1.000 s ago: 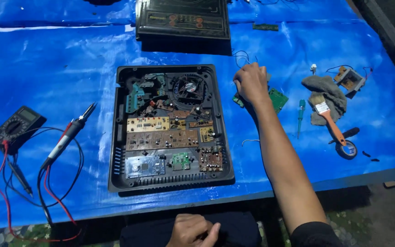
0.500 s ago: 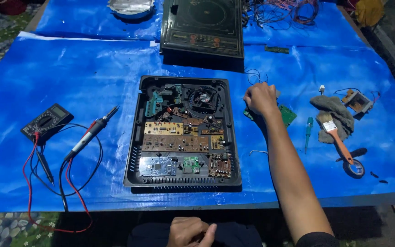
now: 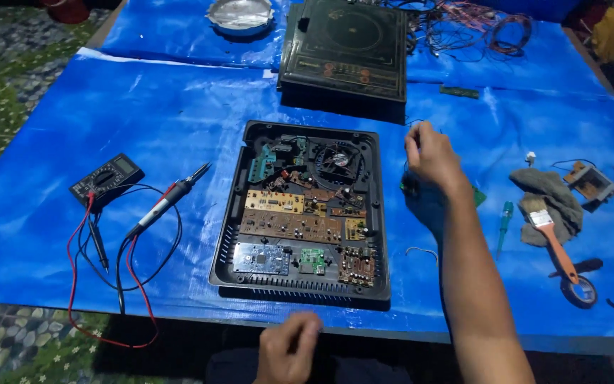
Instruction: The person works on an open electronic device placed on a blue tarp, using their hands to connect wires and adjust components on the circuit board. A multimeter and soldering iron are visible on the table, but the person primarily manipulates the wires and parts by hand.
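Observation:
An opened black appliance base lies in the middle of the blue sheet, showing a fan and several circuit boards. My right hand is just right of its top corner. Its fingers curl down over a small green circuit board that is mostly hidden under the hand and wrist. A thin wire rises beside the knuckles. Whether the fingers grip anything is not visible. My left hand hangs below the table's front edge, loosely curled and holding nothing.
The black cooktop cover and a metal bowl lie at the back, with tangled wires. At left lie a multimeter and its red and black probes. To the right are a green screwdriver, a rag, a brush and a tape roll.
The view has tilted so more of the table's back shows. My right hand stays over the small green board, and my left hand stays low by the front edge.

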